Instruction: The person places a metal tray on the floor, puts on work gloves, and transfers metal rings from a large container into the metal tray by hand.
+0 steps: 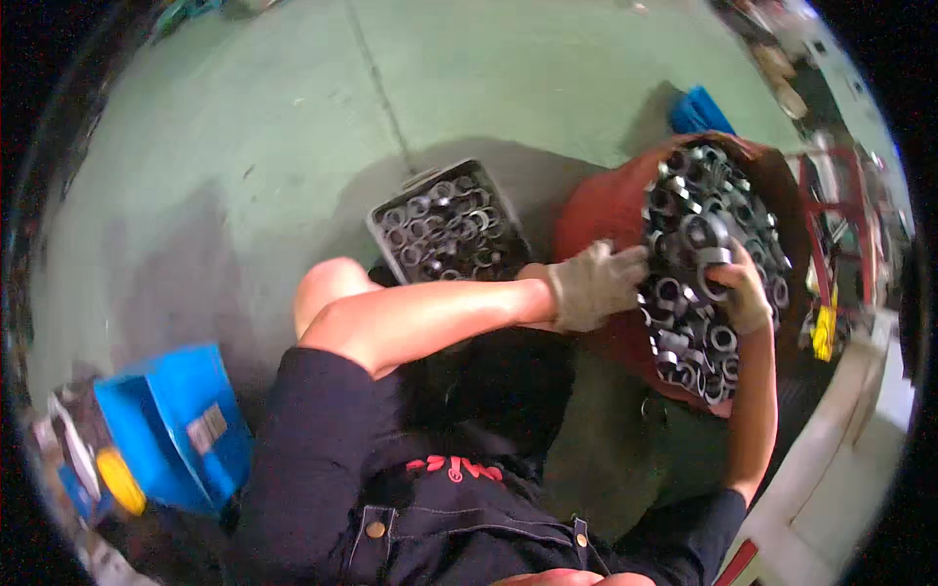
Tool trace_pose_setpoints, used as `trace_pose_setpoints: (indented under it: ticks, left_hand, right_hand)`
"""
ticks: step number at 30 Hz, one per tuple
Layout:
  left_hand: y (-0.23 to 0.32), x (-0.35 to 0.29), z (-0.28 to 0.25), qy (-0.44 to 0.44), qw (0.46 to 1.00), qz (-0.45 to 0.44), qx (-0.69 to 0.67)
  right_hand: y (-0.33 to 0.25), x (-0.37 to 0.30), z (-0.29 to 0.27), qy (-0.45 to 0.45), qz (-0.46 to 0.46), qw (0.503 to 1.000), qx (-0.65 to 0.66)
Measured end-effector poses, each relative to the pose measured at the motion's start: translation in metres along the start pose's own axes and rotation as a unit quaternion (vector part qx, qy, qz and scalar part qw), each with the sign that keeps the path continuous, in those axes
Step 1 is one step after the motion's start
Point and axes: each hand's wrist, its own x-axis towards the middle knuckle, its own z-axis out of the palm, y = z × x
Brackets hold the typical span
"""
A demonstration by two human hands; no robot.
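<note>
A red drum [598, 210] on the right is heaped with metal rings [723, 339]. My right hand [746, 293], gloved with its fingertips showing, reaches over the heap and grips a few metal rings [711, 256]; how many is hard to make out. My left hand [594, 285], in a pale work glove, is at the drum's near left side, its fingers partly spread toward the rim. Nothing shows in it, though it is slightly blurred. Left of the drum, a grey rectangular crate [383, 237] on the floor holds many similar rings, partly hidden behind my left forearm.
Green floor [244, 117] stretches ahead. A blue bin [210, 420] stands at the lower left beside a yellow round object [121, 481]. Behind the drum is another blue object [700, 111]. Red metal framing [819, 220] and a yellow item [824, 332] are at the right.
</note>
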Motion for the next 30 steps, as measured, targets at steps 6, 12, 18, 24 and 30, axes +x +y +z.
trace_pose_setpoints:
  ticks: [6, 12, 18, 24, 30]
  left_hand:
    - [-0.001, -0.007, 0.013, -0.016, 0.996, -0.050, -0.074]
    - [0.001, -0.015, 0.018, 0.018, 0.999, -0.033, -0.010]
    - [-0.002, -0.010, 0.034, 0.023, 0.974, -0.070, -0.216]
    - [-0.007, -0.009, 0.029, -0.013, 0.998, -0.021, -0.060]
    - [-0.012, -0.001, 0.029, 0.082, 0.996, 0.030, -0.032]
  right_hand:
    - [-0.026, 0.044, 0.070, -0.075, -0.041, 0.996, 0.010]
    - [0.005, 0.118, 0.174, -0.262, 0.025, 0.946, -0.188]
    - [0.053, 0.149, 0.209, -0.321, -0.220, 0.808, -0.443]
    - [0.010, 0.119, 0.170, -0.177, -0.283, 0.878, -0.343]
    - [-0.007, 0.070, 0.025, 0.050, -0.232, 0.927, -0.289]
